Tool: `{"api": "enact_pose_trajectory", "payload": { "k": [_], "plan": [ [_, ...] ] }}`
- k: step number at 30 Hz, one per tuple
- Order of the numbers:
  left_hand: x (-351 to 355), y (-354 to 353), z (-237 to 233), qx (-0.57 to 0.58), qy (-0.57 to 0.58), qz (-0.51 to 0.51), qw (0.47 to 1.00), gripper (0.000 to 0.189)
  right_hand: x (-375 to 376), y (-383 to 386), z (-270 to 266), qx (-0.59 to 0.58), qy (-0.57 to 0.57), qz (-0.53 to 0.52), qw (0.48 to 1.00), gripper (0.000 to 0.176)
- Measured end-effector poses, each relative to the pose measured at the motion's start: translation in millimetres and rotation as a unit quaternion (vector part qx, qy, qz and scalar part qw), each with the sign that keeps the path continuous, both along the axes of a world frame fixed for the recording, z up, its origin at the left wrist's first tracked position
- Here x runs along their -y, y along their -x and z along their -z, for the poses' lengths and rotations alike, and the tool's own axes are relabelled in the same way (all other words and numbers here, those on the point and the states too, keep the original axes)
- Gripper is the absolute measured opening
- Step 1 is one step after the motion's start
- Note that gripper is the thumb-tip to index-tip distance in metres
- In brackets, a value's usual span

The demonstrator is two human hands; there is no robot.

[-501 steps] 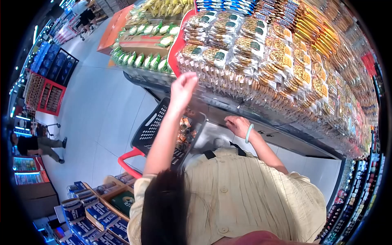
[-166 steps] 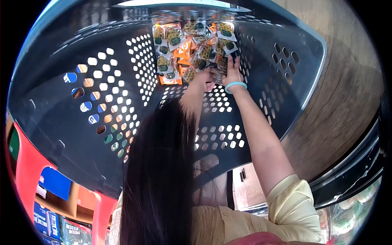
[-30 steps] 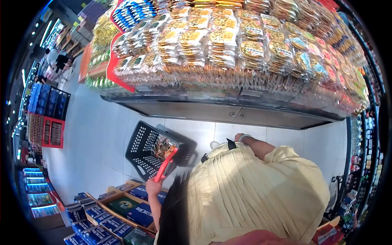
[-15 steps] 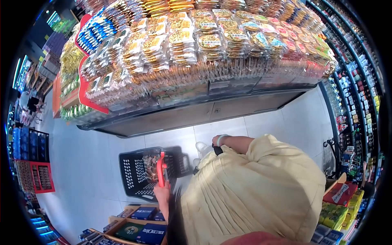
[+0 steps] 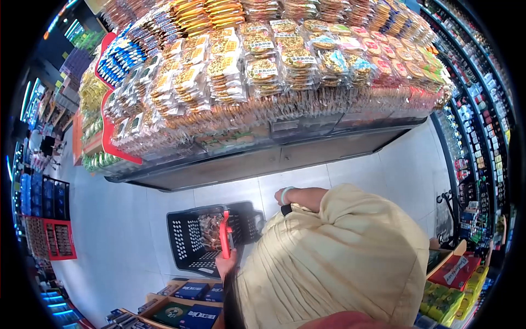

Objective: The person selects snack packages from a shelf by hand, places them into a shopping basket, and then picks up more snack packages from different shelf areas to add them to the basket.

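My left hand (image 5: 225, 262) is closed round the red handle (image 5: 224, 237) of a black shopping basket (image 5: 181, 241), left of my body. Brown packaged goods (image 5: 210, 230) lie inside the basket, partly behind the handle. In front of the yellow garment (image 5: 334, 252) hangs my right hand (image 5: 279, 196), near the snack display, with a pale band at the wrist. Its fingers are too foreshortened to make out. A small black item (image 5: 286, 209) shows beside it against the garment; whether the hand touches it is unclear.
A long display (image 5: 263, 104) piled with bagged snacks curves across the front. Boxed goods (image 5: 200, 316) stand at the lower left, with more packages (image 5: 442, 299) at the lower right. Tall stocked shelves (image 5: 476, 115) line the right side; blue goods (image 5: 33, 194) stand far left.
The basket and my left hand appear slightly farther right in the view. My right hand appears a little farther left. The display edge sits slightly lower in the view.
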State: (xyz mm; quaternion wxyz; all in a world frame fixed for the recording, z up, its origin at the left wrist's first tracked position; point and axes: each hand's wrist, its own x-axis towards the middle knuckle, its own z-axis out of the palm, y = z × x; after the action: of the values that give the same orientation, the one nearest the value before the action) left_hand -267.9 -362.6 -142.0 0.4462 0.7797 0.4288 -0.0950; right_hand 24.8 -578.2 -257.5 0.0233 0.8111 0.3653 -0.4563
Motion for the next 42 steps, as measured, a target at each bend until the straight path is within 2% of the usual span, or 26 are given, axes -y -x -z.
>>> {"api": "enact_pose_trajectory", "payload": {
  "k": [5,6,8,9,10,12,14,16,17,18,19,21,22,23,24,25,26,27,28,30,31,33,34,36,39,42],
  "plan": [
    [46,-31,-9,0.041,0.022,-0.101,0.994,0.03,31,-34,8,-0.008,-0.006,0.014,1.0,0.032],
    [56,-40,-15,0.065,-0.003,-0.115,0.991,0.028,40,-41,12,-0.004,-0.002,0.014,1.0,0.032],
    [70,-56,-33,0.063,0.031,-0.132,0.989,0.026,62,-58,15,0.007,-0.003,0.021,1.0,0.031],
    [81,-67,-44,0.024,-0.024,-0.129,0.991,0.024,75,-68,15,0.007,0.0,0.031,0.999,0.031],
    [86,-70,-41,0.061,-0.007,-0.132,0.989,0.024,90,-74,13,0.002,0.003,0.04,0.999,0.031],
    [76,-61,-5,0.084,-0.079,-0.081,0.99,0.025,123,-91,14,-0.005,0.012,0.063,0.998,0.032],
    [85,-71,-9,0.052,-0.085,-0.099,0.99,0.027,155,-105,36,0.036,0.022,0.062,0.997,0.033],
    [91,-78,-6,0.08,-0.093,-0.131,0.984,0.028,181,-120,47,0.045,0.023,0.083,0.995,0.033],
    [94,-81,-7,0.113,-0.089,-0.138,0.98,0.026,192,-126,51,0.052,0.025,0.101,0.993,0.034],
    [103,-93,-26,0.125,-0.014,-0.176,0.976,0.023,202,-131,65,0.061,0.033,0.122,0.99,0.033],
    [103,-94,-19,0.137,-0.039,-0.179,0.973,0.019,208,-132,47,0.048,0.019,0.145,0.988,0.033],
    [97,-90,6,0.174,0.037,-0.228,0.957,0.02,220,-138,72,0.059,-0.001,0.147,0.987,0.034],
    [107,-104,-22,0.143,0.045,-0.241,0.959,0.024,224,-144,108,0.056,0.024,0.11,0.992,0.035],
    [98,-93,3,0.165,0.009,-0.207,0.964,0.027,225,-143,102,0.058,0.006,0.073,0.996,0.035],
    [94,-91,10,0.131,-0.04,-0.188,0.972,0.031,226,-143,130,0.092,0.045,-0.074,0.992,0.035],
    [90,-86,26,0.118,-0.09,-0.192,0.97,0.036,217,-131,86,0.076,-0.004,0.059,0.995,0.035],
    [92,-92,8,0.013,-0.154,-0.149,0.977,0.041,210,-124,80,0.07,0.01,0.039,0.997,0.033],
    [96,-94,7,0.037,-0.177,-0.172,0.968,0.036,211,-113,74,0.066,-0.046,0.068,0.995,0.03],
    [99,-93,9,0.042,-0.234,-0.165,0.957,0.036,202,-104,68,0.025,0.001,0.074,0.997,0.027],
    [103,-93,6,0.023,-0.25,-0.156,0.955,0.036,208,-85,83,0.014,-0.053,0.041,0.998,0.026],
    [105,-95,7,0.008,-0.251,-0.147,0.957,0.043,209,-84,94,-0.06,-0.034,0.031,0.997,0.026],
    [111,-95,11,-0.002,-0.306,-0.138,0.942,0.048,210,-68,86,-0.076,-0.052,0.014,0.996,0.027],
    [114,-96,5,0.013,-0.241,-0.151,0.959,0.051,203,-61,70,-0.083,-0.049,-0.011,0.995,0.028],
    [122,-97,2,0.028,-0.248,-0.146,0.957,0.05,188,-51,34,-0.077,0.024,-0.026,0.996,0.031],
    [138,-104,3,0.055,-0.226,-0.157,0.96,0.043,191,-52,42,-0.066,0.015,-0.045,0.997,0.032],
    [156,-110,13,0.103,-0.19,-0.149,0.965,0.04,188,-54,38,-0.038,0.005,-0.005,0.999,0.034]
  ]
}}
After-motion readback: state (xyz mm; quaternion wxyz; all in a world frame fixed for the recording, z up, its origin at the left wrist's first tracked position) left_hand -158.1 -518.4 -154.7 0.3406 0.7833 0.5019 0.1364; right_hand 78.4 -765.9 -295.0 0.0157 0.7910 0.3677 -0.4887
